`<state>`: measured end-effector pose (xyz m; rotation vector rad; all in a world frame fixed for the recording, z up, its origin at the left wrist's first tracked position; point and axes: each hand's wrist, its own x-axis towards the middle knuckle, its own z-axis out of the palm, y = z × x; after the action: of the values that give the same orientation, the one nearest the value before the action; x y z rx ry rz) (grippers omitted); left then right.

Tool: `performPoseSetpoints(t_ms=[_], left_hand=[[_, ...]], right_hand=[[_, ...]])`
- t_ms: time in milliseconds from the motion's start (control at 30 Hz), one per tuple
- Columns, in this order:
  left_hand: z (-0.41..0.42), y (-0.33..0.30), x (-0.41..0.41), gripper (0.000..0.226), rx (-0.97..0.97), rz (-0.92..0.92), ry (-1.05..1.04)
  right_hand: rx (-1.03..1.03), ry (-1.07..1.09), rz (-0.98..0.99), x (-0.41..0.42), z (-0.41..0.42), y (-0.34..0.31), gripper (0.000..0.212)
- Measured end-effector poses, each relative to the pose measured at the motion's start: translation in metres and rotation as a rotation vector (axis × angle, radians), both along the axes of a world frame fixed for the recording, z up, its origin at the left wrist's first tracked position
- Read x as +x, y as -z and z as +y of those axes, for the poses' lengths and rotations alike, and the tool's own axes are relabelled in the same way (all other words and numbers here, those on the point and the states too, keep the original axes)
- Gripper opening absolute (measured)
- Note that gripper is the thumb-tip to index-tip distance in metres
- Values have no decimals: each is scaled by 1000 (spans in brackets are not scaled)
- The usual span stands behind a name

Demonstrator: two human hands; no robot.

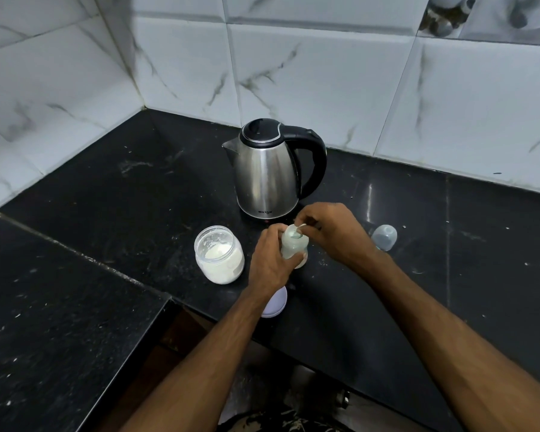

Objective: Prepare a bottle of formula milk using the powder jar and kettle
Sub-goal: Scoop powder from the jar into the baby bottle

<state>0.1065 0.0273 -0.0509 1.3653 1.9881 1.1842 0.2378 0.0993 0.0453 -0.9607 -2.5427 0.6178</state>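
A small translucent baby bottle (pixel 293 246) stands open on the black counter (pixel 138 188), and my left hand (pixel 270 260) grips its side. My right hand (pixel 331 232) pinches a small white scoop (pixel 300 227) over the bottle's mouth; the scoop's bowl lies at the opening. To the left an open glass powder jar (pixel 219 254) holds white powder. Behind the bottle stands a steel kettle (pixel 270 173) with a black lid and handle, lid closed.
The clear bottle cap (pixel 384 237) lies on the counter to the right of my right hand. A pale round lid (pixel 276 302) sits near the counter's front edge, partly under my left forearm. White marble tiles line the corner walls behind.
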Motion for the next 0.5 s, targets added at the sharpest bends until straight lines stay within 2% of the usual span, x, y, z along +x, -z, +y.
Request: performPoseSetpoints(t_ms=[133, 300, 433, 500], left_hand=[[0, -1, -1, 54, -15, 17, 5], [0, 0, 0, 52, 0, 8, -2], [0, -1, 0, 53, -23, 4, 2], [0, -1, 0, 53, -13, -1, 3]], right_hand=[[-26, -59, -72, 0, 1, 3, 14], [53, 20, 65, 0, -1, 3, 13], [26, -31, -41, -1, -1, 2, 14], [41, -7, 4, -1, 0, 2, 13]])
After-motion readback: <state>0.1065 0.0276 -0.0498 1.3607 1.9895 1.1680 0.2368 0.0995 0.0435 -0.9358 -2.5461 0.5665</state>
